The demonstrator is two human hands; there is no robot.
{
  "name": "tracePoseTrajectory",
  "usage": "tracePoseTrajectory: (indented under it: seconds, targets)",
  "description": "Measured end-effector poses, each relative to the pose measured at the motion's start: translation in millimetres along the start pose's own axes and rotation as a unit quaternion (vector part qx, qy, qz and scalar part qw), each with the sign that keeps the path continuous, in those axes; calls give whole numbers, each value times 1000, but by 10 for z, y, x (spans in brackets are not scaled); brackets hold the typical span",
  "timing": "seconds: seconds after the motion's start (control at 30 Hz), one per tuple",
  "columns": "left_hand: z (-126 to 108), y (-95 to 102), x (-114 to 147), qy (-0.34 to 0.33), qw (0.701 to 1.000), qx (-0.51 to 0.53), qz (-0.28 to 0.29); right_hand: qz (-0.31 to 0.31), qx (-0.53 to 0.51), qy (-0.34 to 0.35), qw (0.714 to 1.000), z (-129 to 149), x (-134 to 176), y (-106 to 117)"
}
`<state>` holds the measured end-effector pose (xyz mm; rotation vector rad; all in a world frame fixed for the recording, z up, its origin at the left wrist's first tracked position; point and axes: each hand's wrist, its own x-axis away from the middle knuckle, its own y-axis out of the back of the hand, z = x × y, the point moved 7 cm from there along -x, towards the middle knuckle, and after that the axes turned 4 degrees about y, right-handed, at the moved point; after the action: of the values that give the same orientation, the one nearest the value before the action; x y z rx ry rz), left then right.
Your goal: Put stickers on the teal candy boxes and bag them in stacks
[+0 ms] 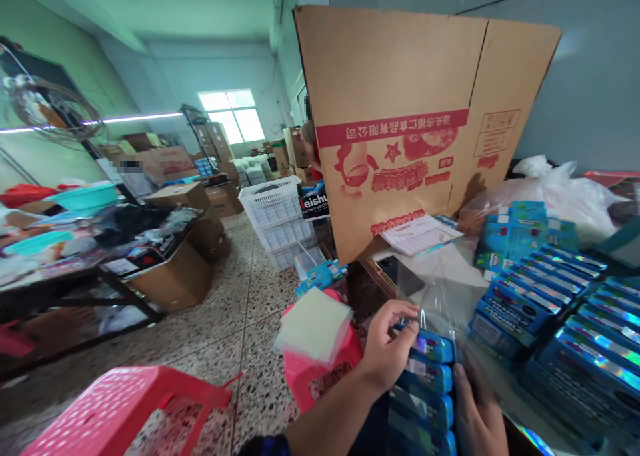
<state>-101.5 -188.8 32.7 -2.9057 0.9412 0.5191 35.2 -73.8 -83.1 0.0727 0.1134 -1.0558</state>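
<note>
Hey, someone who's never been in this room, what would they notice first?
Probably the big cardboard with red print, standing upright right of centre. Next might come the bright pink stool at the lower left, then the row of blue boxes between the left hand and right hand, low and right of centre.
</note>
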Motion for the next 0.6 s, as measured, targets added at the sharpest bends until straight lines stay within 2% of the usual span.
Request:
tracePoseTrajectory:
  seconds: [0.13, 0.33, 0.47, 0.6]
  targets:
    - [41, 110, -26, -27, 999, 5, -43, -4, 2, 8, 1000, -12, -26, -8]
    - [89, 134, -176, -29, 998, 7, -48, -25, -6, 4, 1000, 16, -46, -76]
    - [26, 190, -260, -50, 993, -86, -64, -35, -9, -5, 999, 6, -64, -78]
    - [58, 203, -263, -41, 989, -134, -44, -15, -12, -22, 1000, -91, -88, -67]
